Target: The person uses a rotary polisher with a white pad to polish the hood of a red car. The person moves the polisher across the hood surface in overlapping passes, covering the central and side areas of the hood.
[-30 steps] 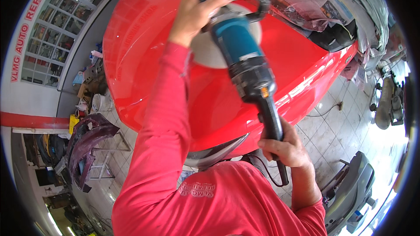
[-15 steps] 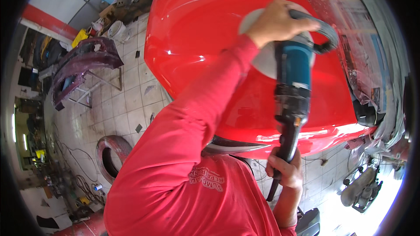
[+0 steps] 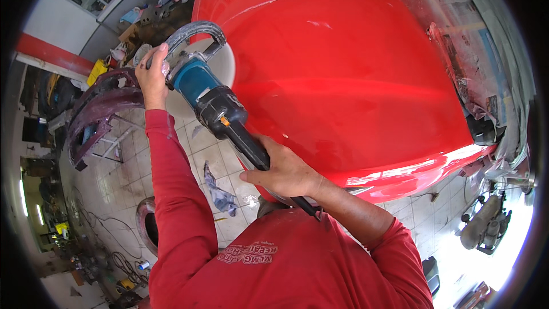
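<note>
A teal and black car polisher (image 3: 197,83) is held between my two hands. My left hand (image 3: 152,80) is closed around the side of its black loop handle (image 3: 197,30), at the tool's head. My right hand (image 3: 286,169) wraps round the black rear grip, close to my body. The round white polishing pad (image 3: 224,63) shows beneath the head, over the left edge of the glossy red car hood (image 3: 343,80). Part of the pad sticks out past that edge above the floor. Whether the pad touches the paint I cannot tell.
Paper and plastic masking (image 3: 457,40) covers the area right of the hood. A dark purple bumper (image 3: 103,106) rests on a metal stand at left. A tire (image 3: 148,226), a grey cloth (image 3: 220,191) and cables lie on the tiled floor. An air compressor (image 3: 483,226) stands at lower right.
The polisher has swung from the hood's right side to its left edge, tilting over to the left. Both hands moved left with it and kept their hold.
</note>
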The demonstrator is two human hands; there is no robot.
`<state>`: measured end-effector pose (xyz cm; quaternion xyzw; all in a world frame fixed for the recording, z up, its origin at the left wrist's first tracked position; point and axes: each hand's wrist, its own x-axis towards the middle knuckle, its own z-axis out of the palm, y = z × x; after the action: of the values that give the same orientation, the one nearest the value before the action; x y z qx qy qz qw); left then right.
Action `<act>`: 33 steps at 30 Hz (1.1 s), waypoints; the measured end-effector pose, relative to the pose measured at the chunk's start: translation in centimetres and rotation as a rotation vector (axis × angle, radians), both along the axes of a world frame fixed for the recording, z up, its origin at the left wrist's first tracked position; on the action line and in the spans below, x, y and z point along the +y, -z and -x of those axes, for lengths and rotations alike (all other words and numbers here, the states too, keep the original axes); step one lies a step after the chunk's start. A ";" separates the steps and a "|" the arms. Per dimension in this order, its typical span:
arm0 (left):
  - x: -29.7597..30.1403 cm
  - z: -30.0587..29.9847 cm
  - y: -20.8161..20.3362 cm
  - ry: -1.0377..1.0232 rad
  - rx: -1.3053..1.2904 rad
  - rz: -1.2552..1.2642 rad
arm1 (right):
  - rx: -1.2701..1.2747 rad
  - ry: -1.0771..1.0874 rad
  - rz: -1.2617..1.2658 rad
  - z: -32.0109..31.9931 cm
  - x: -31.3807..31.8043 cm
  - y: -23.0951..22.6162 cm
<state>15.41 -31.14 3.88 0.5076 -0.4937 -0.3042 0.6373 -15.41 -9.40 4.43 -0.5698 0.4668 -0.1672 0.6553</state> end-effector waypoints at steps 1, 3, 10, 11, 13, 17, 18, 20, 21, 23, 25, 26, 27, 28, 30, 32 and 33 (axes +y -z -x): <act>-0.1 0.2 -0.3 -0.026 0.049 0.008 | -0.030 0.026 0.033 0.1 0.1 0.0; -0.3 2.1 -1.0 0.003 0.043 0.018 | -0.088 0.083 0.100 0.9 0.9 0.1; -0.8 18.0 -4.2 0.343 -0.112 0.039 | -0.133 0.358 0.076 10.5 5.6 -0.2; -0.7 20.8 -4.7 0.400 -0.123 0.056 | -0.160 0.413 0.061 11.8 6.5 -0.2; -1.1 26.5 -5.0 0.544 -0.160 0.149 | -0.204 0.532 0.007 14.2 8.0 -0.3; -2.5 38.4 -5.2 0.728 -0.383 0.286 | -0.296 0.769 -0.106 19.2 10.9 -0.6; -1.3 42.6 -6.4 0.993 -0.111 0.115 | -0.307 0.864 -0.098 20.1 11.6 -0.5; -2.3 47.5 -5.8 0.946 -0.218 0.231 | -0.322 1.011 -0.078 21.0 12.5 -1.1; -2.7 49.7 -5.0 0.844 -0.336 0.281 | -0.299 1.046 -0.064 21.4 12.8 -1.2; -2.1 52.3 -5.1 0.884 -0.320 0.315 | -0.260 1.079 -0.025 22.3 13.4 -1.1; -2.7 52.2 -4.1 0.817 -0.127 0.410 | -0.424 1.019 -0.052 22.2 13.1 -0.8; -2.6 51.4 -4.4 0.815 -0.145 0.388 | -0.500 0.999 -0.054 22.1 13.1 -0.6; -2.5 50.3 -4.5 0.819 -0.198 0.313 | -0.565 0.942 -0.087 22.3 12.5 -0.3; -2.5 48.9 -4.7 0.815 -0.256 0.239 | -0.625 0.873 -0.127 22.4 11.9 0.1; -2.7 45.4 -4.1 0.756 -0.293 0.219 | -0.646 0.758 -0.192 22.8 10.6 1.4; -3.0 39.2 -4.1 0.698 -0.247 0.169 | -0.563 0.678 -0.211 20.2 8.1 1.1; -3.0 35.5 -4.1 0.660 -0.197 0.143 | -0.506 0.623 -0.224 18.8 6.7 0.9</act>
<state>-20.04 -34.12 8.00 0.3018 -0.7102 -0.4080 0.4880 -34.17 -2.73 3.52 -0.2677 0.4563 -0.4404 0.7253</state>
